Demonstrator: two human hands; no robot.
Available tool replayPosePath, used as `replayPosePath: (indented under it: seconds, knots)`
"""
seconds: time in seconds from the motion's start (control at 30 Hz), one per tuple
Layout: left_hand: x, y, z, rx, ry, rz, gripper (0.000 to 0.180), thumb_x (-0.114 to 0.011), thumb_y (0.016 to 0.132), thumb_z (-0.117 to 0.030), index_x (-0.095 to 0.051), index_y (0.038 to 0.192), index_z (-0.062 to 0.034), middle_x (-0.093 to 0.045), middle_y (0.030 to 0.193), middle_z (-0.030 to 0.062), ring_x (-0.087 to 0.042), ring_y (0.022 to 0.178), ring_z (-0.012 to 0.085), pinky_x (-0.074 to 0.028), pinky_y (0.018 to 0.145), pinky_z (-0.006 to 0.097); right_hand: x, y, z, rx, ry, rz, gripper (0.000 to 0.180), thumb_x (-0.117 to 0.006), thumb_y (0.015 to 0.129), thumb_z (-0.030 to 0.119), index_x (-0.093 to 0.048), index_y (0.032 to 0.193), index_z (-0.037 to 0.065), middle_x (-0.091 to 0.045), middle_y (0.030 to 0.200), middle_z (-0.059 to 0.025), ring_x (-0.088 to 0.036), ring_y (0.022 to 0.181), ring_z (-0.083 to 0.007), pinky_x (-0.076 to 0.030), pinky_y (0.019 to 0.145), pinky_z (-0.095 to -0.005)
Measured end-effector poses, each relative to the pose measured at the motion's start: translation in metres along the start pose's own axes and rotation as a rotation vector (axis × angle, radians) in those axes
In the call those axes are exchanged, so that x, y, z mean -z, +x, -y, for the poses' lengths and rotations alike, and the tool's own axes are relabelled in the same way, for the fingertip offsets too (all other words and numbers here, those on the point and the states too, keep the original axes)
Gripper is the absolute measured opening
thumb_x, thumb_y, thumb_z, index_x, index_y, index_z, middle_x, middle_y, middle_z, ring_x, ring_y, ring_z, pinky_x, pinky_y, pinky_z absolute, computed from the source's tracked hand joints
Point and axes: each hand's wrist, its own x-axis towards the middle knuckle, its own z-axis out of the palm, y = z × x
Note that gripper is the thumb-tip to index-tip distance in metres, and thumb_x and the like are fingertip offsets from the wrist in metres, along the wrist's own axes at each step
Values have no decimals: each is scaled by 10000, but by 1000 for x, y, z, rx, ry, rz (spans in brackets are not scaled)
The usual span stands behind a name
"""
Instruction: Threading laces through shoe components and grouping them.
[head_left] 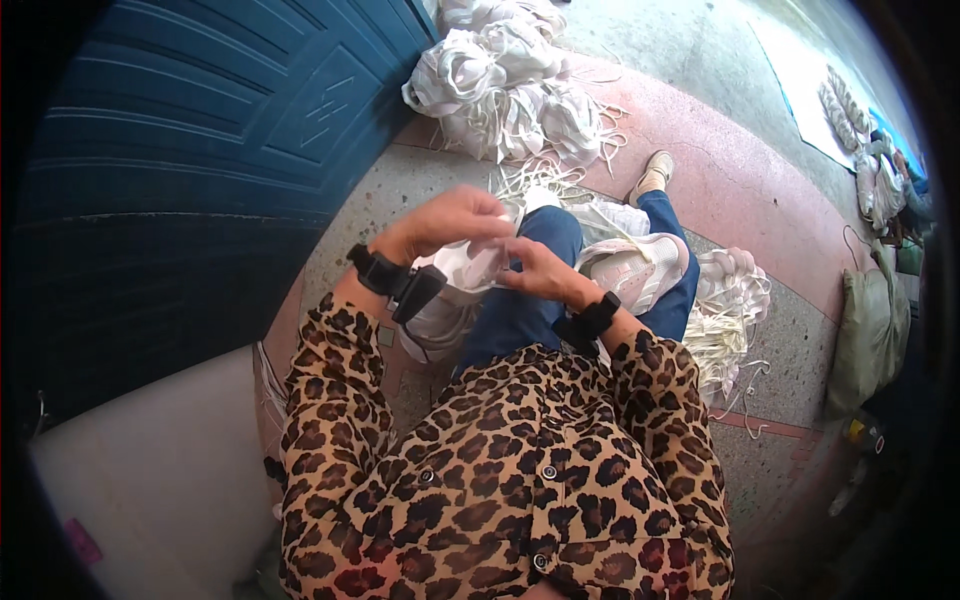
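Both hands on a white shoe upper over the left leg

White shoe upper (468,268) sits beside the person's left thigh, just below the hands: soft, white with a faint pink tint, open side facing up, edges loose and folded. Lower part hangs next to the jeans (505,325), partly hidden by the left wrist device (412,290). Left hand (460,222) bent over its far side, fingers curled inward; blur, cannot tell if they grip. Right hand (540,272) at the near edge, thumb and fingers closed on the rim.

Second upper, a pink-and-white shoe (632,272), lies by the right thigh, mesh and pale overlays visible, lace across it.

Floor (740,155) is speckled grey with pink bands. Big heap of white uppers (510,90) ahead, laces trailing off it; smaller lace-tangled pile (735,290) right of the right leg. Dark blue panelled door (230,110) along the left side; pale smooth surface (150,480) at lower left, pink object (82,540) on it. Greenish sack (865,330) stands at far right; beyond it, more shoe pieces (880,190) near a white sheet (800,75). Bright light at upper right.
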Motion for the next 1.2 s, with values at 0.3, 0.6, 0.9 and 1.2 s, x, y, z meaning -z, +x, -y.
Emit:
replayPosePath:
  seconds: [0.3,0.6,0.9,1.2]
  knots:
    - [15,-3,-17,-142,-25,99,297,-610,1011,-282,-693,1014,4,-694,864,54,-656,749,126,-519,703,252,50,-25,1,-122,-198,-145,359,-664,900,151,-621,1235,28,-704,1028,-91,-665,971,-275,-520,869,-380]
    - [60,46,141,60,752,-466,319,-558,935,-201,-686,1151,-4,-731,1069,172,-684,1020,337,-526,900,414,-47,-49,-21,100,-658,-208,88,-638,844,135,-660,858,51,-643,844,-139,-614,859,-358,-501,735,-465]
    - [57,148,244,124,607,-422,540,-683,772,-206,-610,1255,24,-622,1201,345,-598,1157,454,-486,988,445,-43,-54,-11,138,-749,-344,104,-634,813,80,-666,908,53,-604,936,-124,-561,900,-332,-474,754,-447]
    - [60,5,186,-166,650,-1088,239,-704,855,-231,-605,818,-16,-643,818,233,-616,772,442,-475,666,495,-28,-30,-23,61,-509,-372,100,-591,886,109,-663,933,59,-645,890,-168,-616,877,-391,-508,769,-492]
